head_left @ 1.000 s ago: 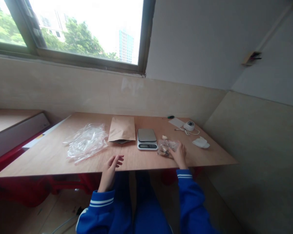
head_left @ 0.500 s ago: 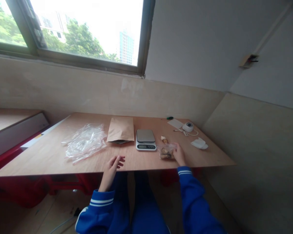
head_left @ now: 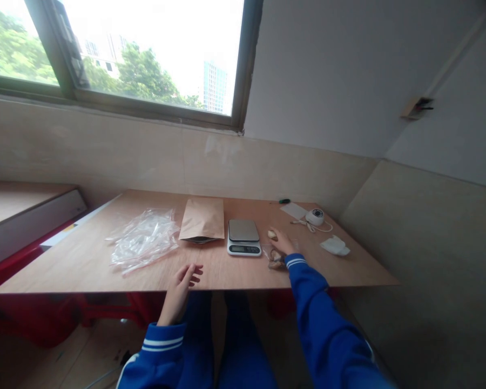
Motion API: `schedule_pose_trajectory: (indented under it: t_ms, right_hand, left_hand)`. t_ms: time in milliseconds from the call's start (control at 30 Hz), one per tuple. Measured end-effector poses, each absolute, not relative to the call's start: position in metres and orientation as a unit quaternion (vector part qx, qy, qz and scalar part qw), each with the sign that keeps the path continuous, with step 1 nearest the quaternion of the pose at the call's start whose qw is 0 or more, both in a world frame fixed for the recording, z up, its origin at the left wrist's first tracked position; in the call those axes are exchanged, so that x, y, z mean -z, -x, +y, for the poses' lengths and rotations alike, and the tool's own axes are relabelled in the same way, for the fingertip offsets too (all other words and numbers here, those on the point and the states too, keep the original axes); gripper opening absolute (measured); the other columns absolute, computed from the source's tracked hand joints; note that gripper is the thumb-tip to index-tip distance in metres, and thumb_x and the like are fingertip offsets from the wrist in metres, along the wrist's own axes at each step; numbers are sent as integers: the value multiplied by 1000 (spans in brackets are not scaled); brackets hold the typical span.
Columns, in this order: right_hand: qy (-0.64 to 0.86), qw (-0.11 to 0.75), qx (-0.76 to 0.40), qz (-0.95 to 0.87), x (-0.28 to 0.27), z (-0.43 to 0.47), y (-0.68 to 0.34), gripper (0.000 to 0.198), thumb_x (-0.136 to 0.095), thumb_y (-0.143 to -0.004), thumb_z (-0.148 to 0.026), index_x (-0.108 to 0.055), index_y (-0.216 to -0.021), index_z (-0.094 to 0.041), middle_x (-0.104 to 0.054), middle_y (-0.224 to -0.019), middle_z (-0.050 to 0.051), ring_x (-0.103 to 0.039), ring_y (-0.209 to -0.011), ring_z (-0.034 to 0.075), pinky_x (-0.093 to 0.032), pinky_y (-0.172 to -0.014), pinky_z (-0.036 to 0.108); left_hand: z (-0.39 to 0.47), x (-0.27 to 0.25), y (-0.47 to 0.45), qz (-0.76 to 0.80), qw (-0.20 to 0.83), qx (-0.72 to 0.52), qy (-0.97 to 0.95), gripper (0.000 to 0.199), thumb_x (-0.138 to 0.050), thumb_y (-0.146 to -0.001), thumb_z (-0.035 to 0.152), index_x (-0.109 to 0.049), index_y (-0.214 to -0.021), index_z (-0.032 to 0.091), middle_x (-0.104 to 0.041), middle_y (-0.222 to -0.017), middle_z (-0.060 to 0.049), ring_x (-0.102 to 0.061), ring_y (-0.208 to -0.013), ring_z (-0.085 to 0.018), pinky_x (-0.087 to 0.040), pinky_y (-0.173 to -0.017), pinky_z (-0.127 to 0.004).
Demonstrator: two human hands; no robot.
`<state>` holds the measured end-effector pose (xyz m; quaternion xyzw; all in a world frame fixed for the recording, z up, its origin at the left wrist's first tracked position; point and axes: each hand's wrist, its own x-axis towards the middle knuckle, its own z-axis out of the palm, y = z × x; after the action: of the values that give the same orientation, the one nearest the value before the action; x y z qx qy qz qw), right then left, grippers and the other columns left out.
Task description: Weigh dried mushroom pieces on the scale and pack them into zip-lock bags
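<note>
My right hand (head_left: 282,243) is at a small pale-and-brown piece that looks like a mushroom (head_left: 271,235), with fingers closed about its right side. Below that hand, close to my sleeve, a clear zip bag (head_left: 275,264) with several brown pieces lies on the table, partly covered by the hand. Just left of them stands a digital kitchen scale (head_left: 244,231) with nothing on its plate. Above the table's front edge hovers my left hand (head_left: 183,283), holding nothing, its fingers loosely bent and apart.
A brown paper pouch (head_left: 203,217) lies left of the scale, its mouth facing me. Farther left is a heap of clear plastic bags (head_left: 146,237). On the right are a white camera (head_left: 315,216) with a cable, crumpled white paper (head_left: 335,246) and a green-handled screwdriver (head_left: 284,201).
My right hand has let go of the zip bag's top and moved forward and left to the mushroom-like piece behind it. My left hand has barely moved. The view has shifted slightly.
</note>
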<state>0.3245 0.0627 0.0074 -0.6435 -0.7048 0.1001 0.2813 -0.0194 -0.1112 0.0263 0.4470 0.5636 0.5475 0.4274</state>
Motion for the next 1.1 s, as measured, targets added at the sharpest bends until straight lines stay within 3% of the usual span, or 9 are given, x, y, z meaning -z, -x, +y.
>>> schedule_pose_trajectory:
  t_ms: [167, 367, 600, 733, 833, 1000, 1100]
  right_hand:
    - [612, 323, -109, -714, -8, 76, -328, 38, -61, -66, -9, -65, -104, -15, -66, -105, 9, -60, -99, 22, -43, -92, 38]
    - [541, 364, -127, -747, -30, 86, -296, 41, -60, -74, -19, -60, -116, -17, -63, -114, 10, -59, -102, 20, -45, -90, 37]
    - [482, 334, -169, -792, -31, 97, -216, 42, -66, -69, -12, -65, -111, -20, -66, -108, 7, -60, -100, 20, -44, -92, 35]
    - [488, 346, -165, -784, -21, 95, -205, 58, -62, -72, -9, -52, -128, -22, -59, -122, 9, -53, -114, 21, -38, -100, 37]
    - [518, 358, -151, -762, -15, 91, -213, 67, -63, -72, -14, -42, -135, -21, -53, -130, 11, -47, -122, 24, -36, -102, 40]
    - [549, 346, -151, -746, -12, 83, -234, 68, -68, -71, -27, -42, -133, -17, -49, -133, 16, -47, -123, 28, -38, -100, 43]
    - [551, 378, -125, -733, -11, 67, -248, 62, -60, -78, -37, -40, -134, -16, -47, -135, 16, -44, -125, 26, -37, -101, 43]
  left_hand:
    - [-111, -26, 24, 574, 421, -554, -431, 52, -54, -69, 63, -68, -84, 15, -65, -78, -7, -58, -65, -17, -46, -59, -28]
    - [-106, -21, 26, 571, 431, -562, -414, 55, -57, -64, 65, -68, -83, 14, -65, -76, -7, -59, -64, -18, -46, -56, -28]
    - [-109, -23, 28, 570, 432, -554, -426, 51, -56, -69, 62, -68, -83, 15, -65, -77, -7, -58, -64, -17, -46, -59, -28]
    - [-111, -25, 31, 574, 425, -556, -424, 51, -54, -70, 62, -68, -85, 15, -65, -77, -6, -58, -65, -16, -46, -60, -27]
    - [-108, -21, 31, 571, 432, -560, -417, 53, -55, -69, 63, -67, -84, 14, -64, -76, -6, -57, -65, -16, -46, -59, -26]
    - [-103, -11, 27, 566, 435, -549, -435, 52, -54, -70, 62, -68, -85, 14, -64, -77, -6, -57, -67, -17, -47, -63, -28]
    - [-104, -9, 27, 557, 447, -529, -458, 51, -52, -73, 61, -68, -85, 15, -64, -78, -7, -58, -68, -17, -48, -63, -29]
